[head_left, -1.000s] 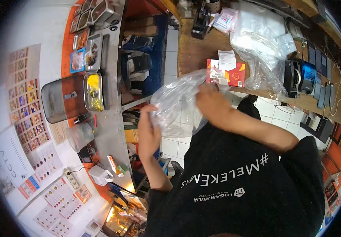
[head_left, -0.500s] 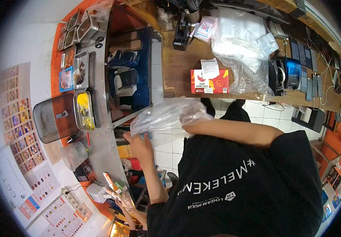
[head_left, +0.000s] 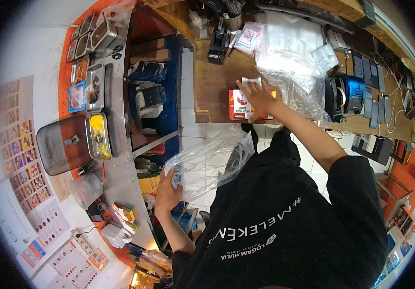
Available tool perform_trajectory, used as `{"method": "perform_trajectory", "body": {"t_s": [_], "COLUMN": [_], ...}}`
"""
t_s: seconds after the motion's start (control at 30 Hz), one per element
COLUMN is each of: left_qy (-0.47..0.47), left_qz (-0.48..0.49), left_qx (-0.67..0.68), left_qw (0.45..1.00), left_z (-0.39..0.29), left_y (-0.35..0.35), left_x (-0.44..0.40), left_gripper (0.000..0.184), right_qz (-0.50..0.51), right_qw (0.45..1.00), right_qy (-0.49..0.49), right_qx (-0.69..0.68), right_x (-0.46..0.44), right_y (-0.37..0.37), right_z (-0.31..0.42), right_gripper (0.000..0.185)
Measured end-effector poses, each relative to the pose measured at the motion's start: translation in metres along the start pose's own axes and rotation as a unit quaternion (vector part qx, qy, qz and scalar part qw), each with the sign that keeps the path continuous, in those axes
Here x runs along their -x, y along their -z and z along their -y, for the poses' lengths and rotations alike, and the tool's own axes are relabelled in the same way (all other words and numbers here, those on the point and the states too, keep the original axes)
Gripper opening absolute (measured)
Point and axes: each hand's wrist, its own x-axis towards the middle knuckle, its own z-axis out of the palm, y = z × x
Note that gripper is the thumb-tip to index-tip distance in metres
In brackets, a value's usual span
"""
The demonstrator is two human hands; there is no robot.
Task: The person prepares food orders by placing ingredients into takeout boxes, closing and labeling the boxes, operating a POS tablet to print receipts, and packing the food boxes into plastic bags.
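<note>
A clear plastic bag hangs in front of my body, spread out above the floor. My left hand grips its left edge between thumb and fingers. On the wooden table's near edge sits a red and white food box with printed lettering. Over the box lies my right hand, its fingers spread across the top. A white paper slip shows beside its fingertips, partly covered. Whether the fingers press on the box or only rest there is unclear.
A stack of clear plastic bags, a black tape dispenser and a blue-black printer stand on the table. Along the left metal counter are food trays. Another person's hand shows at the lower left.
My right hand has left the plastic bag and moved up onto the red box and its paper slip. The bag now hangs more open from my left hand, which has moved slightly down.
</note>
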Motion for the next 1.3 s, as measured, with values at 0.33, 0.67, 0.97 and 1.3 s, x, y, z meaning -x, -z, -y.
{"method": "perform_trajectory", "body": {"t_s": [0.33, 0.67, 0.97, 1.3], "left_qy": [-0.086, -0.264, -0.208, -0.254], "left_qz": [-0.009, 0.02, 0.213, 0.084], "left_qx": [0.023, -0.018, 0.222, 0.01], "left_qw": [0.996, 0.964, 0.928, 0.964], "left_z": [-0.041, -0.142, -0.121, -0.087], "left_y": [0.026, -0.037, -0.04, -0.013], "left_x": [-0.027, -0.168, -0.206, -0.164], "left_gripper": [0.064, 0.075, 0.088, 0.091], "right_qz": [-0.104, -0.4, -0.23, -0.153], "right_qw": [0.993, 0.915, 0.9, 0.982], "right_qy": [0.01, -0.048, 0.102, 0.044], "right_qx": [-0.046, -0.009, -0.355, -0.102], "right_x": [0.007, 0.157, 0.088, -0.01], "right_y": [-0.017, 0.244, 0.085, -0.039], "right_z": [-0.004, -0.044, 0.044, 0.106], "right_gripper": [0.111, 0.102, 0.108, 0.078]}}
